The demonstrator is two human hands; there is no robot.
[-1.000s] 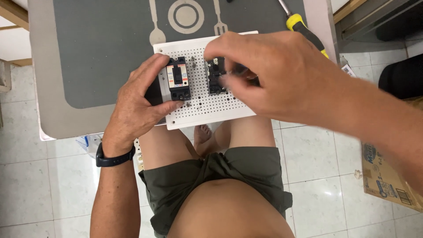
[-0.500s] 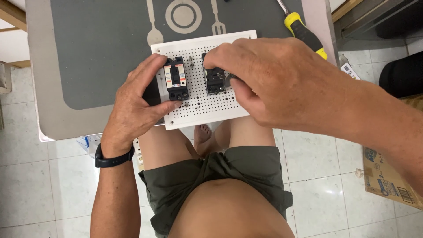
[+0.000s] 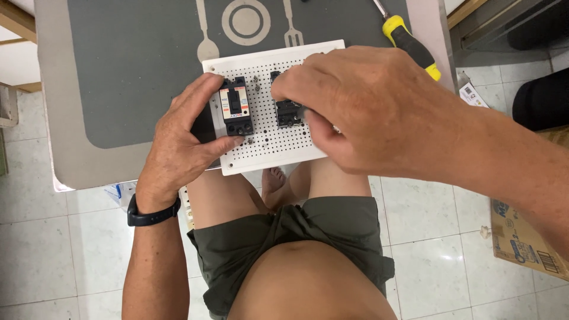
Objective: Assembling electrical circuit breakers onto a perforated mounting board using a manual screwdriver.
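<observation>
Below the head camera, the left hand (image 3: pixel 186 139) reaches up from the lap with the wrist bent and the fingers curled around the left edge of a white perforated board (image 3: pixel 269 139). Its thumb lies along the lower side of a black circuit breaker (image 3: pixel 237 106), and its index finger arches over the top of the breaker, so the hand is half closed, pinching breaker and board edge together. A dark smooth wristband (image 3: pixel 151 214) circles that wrist.

The right hand (image 3: pixel 379 112) comes in from the right, forearm slanting across the view, knuckles up and the back of the hand toward the camera. Its fingertips bunch together over a second black breaker (image 3: pixel 287 112) near the middle of the board, touching it; whether they actually grip it cannot be told, since the hand covers most of that part.

The board is a flat rectangle of matte white plastic, dotted with a regular grid of small holes. It rests on the near edge of a table (image 3: pixel 59 148) covered with a grey placemat (image 3: pixel 130 71) printed with pale outlines of a plate, a fork and a spoon. The left breaker is a boxy block with a light label and a dark toggle. A screwdriver (image 3: pixel 409 47) with a glossy yellow-and-black handle lies on the table just beyond the right hand. Glazed pale tiles (image 3: pixel 438 261) cover the floor below.
</observation>
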